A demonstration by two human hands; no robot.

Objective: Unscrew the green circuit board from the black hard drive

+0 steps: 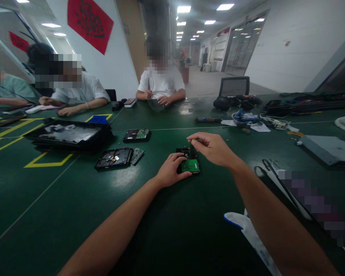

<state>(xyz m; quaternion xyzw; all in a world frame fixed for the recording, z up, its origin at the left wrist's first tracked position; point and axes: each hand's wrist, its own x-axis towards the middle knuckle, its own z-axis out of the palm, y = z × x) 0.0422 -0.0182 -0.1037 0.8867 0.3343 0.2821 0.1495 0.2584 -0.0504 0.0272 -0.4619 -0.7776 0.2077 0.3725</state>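
Observation:
A hard drive (190,165) with a green circuit board lies in front of me on the dark green table. My left hand (172,168) grips it from the left, thumb along the near edge and fingers over the top. Above its far end, my right hand (211,147) pinches a small screwdriver (193,141) with a yellowish handle, mostly hidden by the fingers. To the left lie a black drive (113,158), a loose circuit board (137,156) beside it, and another hard drive (137,135) farther back.
Stacked black trays (71,132) stand at left. A pen-like tool (208,120) and tangled cables (244,117) lie farther back. At right are a grey metal box (329,149) and a white-and-blue glove (251,234) by my right forearm. Co-workers sit across and at left.

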